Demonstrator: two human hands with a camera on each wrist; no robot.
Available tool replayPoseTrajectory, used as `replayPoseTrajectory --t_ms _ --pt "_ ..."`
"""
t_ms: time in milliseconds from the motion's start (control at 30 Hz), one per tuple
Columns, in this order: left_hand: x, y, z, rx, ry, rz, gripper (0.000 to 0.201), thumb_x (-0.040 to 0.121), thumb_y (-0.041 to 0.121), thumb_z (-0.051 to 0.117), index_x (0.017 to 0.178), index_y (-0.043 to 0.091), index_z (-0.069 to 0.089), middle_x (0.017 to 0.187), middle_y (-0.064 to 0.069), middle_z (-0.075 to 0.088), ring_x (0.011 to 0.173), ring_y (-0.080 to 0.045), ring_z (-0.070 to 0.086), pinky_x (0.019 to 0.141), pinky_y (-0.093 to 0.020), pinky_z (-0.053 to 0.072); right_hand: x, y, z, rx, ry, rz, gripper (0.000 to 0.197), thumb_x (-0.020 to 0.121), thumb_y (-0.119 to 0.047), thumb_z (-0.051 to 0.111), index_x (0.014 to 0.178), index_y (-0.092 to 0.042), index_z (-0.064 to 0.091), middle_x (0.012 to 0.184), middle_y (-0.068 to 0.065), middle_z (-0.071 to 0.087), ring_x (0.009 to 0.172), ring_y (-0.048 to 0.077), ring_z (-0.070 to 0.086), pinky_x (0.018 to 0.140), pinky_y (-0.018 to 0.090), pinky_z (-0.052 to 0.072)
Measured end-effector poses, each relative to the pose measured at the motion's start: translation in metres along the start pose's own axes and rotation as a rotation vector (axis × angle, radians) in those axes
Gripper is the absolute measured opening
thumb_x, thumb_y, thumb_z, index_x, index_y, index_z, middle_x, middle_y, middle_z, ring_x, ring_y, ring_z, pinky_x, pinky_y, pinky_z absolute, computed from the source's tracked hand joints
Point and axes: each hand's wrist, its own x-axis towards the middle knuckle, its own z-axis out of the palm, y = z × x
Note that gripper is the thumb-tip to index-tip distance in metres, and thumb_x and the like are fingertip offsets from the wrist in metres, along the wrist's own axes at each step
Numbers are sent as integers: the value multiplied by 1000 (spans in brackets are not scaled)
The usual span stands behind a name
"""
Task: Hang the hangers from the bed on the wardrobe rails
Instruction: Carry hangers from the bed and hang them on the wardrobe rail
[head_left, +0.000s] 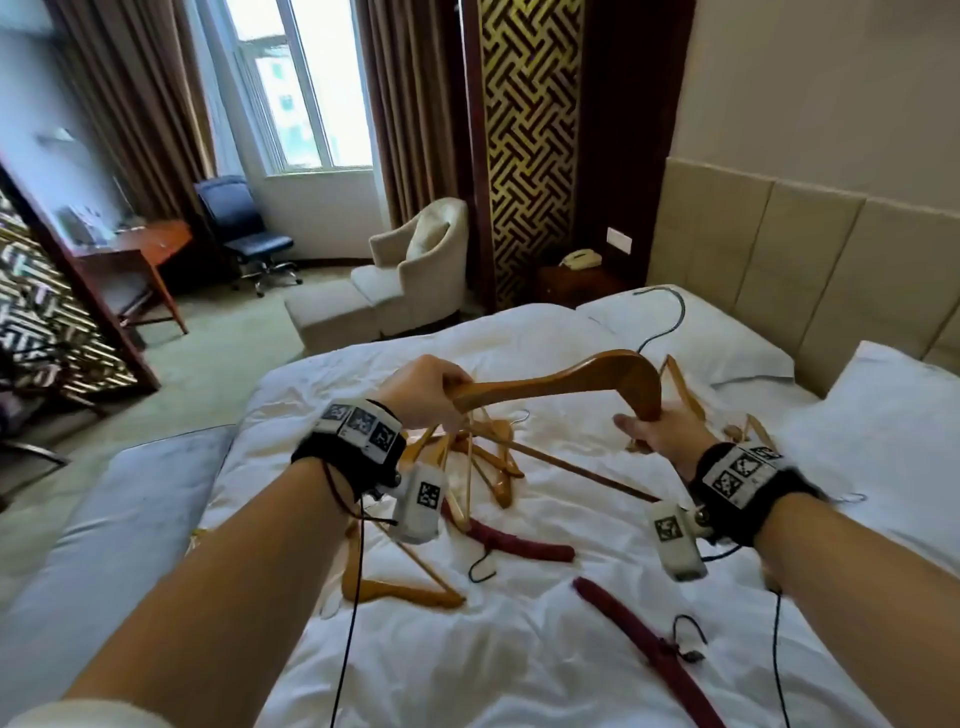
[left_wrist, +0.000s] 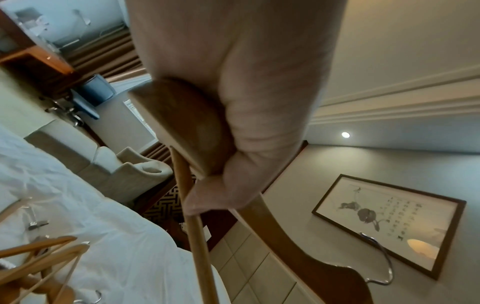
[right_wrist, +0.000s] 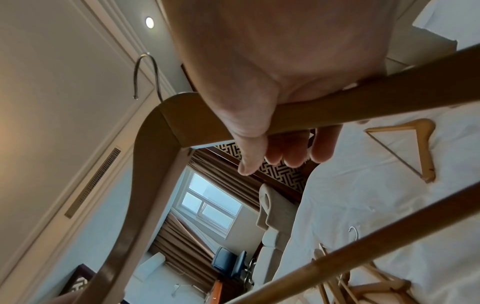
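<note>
Hotel room: window (head_left: 301, 88), armchair (head_left: 421, 260), white bed (head_left: 519, 649). Pickup step. A wooden hanger (head_left: 561, 387) is held above the bed; left hand (head_left: 423, 389) clenches one end, right hand (head_left: 660, 434) grasps the other arm. More hangers (head_left: 488, 457) lie below. Next: carry it to the wardrobe, not visible here.

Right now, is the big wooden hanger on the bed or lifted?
Lifted: both hands hold the wooden hanger above the bed, left hand and right hand.
</note>
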Motion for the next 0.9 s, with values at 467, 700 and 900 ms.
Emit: replayPoseTrajectory --t_ms 467,700,900 --pt "-6 72 40 -56 603 -118 40 68 34 58 105 29 71 126 2 56 125 -23 43 107 -45 37 5 -18 -29 60 -273 -2 38 90 -21 74 68 -13 43 51 2 38 38 13 37 46 28 29" --pt "-55 73 69 -254 458 -304 23 86 14 67 108 13 70 109 0 63 102 -15 58 82 -20 42 -16 -30 14 21 -641 -116 22 95 -18 66 79 -9 54 59 3 40 47 16 39 48 29 38" --pt "-119 56 105 -416 405 -558 34 91 22 63 123 9 63 118 -4 64 114 -20 59 96 -33 47 -69 -22 81 -5 -866 -140 10 96 -12 63 97 -4 57 71 11 45 50 16 45 46 27 44"
